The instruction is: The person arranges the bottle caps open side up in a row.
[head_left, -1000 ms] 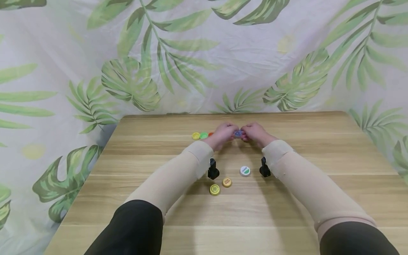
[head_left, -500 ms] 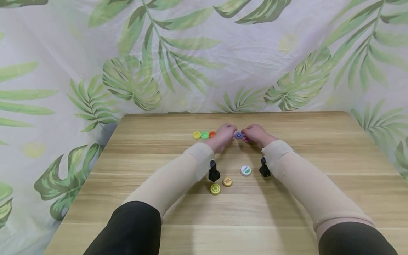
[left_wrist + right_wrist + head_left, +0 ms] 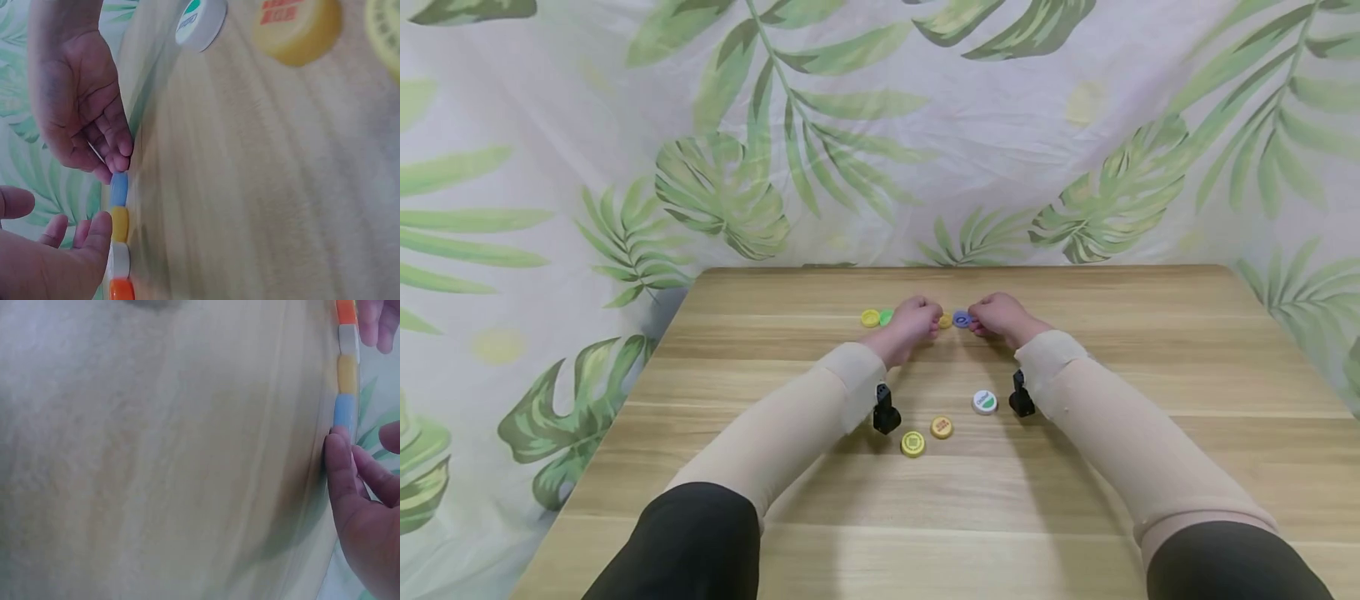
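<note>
In the head view my right hand [image 3: 1003, 318] is at the right end of a row of bottle caps and pinches the edge of the blue bottle cap [image 3: 961, 319] between thumb and fingers. My left hand [image 3: 912, 323] hovers over the row's middle, fingers loosely bent and parted, holding nothing. To the blue cap's left lies an orange-yellow cap [image 3: 945, 322]. A white cap [image 3: 119, 261] and an orange-red cap [image 3: 122, 290] follow in the left wrist view, hidden by my left hand in the head view. The green cap [image 3: 886, 317] and yellow cap [image 3: 870, 318] end the row.
Nearer on the wooden table [image 3: 955, 533] lie a white cap with green print [image 3: 984, 402], an orange-yellow cap with red print [image 3: 942, 427] and a yellow cap [image 3: 913, 444]. A leaf-patterned cloth [image 3: 850, 167] hangs behind the table's far edge.
My left hand has moved left from the blue cap, uncovering the orange-yellow cap and covering the orange-red one. My right hand stays at the blue cap. The view has shifted slightly.
</note>
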Tool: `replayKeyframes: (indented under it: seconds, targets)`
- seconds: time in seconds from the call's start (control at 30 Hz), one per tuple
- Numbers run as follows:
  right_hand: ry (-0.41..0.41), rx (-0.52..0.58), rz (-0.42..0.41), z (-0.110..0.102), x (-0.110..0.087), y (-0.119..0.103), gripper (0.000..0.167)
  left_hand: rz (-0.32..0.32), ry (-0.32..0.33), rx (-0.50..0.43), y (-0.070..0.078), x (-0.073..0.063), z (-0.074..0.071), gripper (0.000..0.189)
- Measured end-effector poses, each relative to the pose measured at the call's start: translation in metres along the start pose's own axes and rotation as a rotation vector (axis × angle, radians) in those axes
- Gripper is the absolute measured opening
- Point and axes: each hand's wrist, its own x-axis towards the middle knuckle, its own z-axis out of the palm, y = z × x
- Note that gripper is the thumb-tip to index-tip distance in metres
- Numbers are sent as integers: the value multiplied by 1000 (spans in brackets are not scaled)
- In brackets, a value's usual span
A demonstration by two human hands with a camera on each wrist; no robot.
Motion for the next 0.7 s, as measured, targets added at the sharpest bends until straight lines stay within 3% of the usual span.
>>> replayKeyframes:
  seconds: [0.13,0.27,0.47,0.6,0.7]
  targets:
    - [4,5,-22,-3,-5,6,36,-20,-45,50,-8,-5,3,24]
    - [-31,-64,-26,-11,-16,13,24,-52,-143,114,-18,-9,6,27]
    - [-208,-299,-50,-26,-43,17,22,-39,-278,262,-22,-17,8,28]
    - [-341,-359,-62,-30,-62,22,23,-45,-388,351,-21,-24,8,26]
    - [-387,-393,-82,-28,-75,27,25,-44,-462,417,-18,-29,10,25]
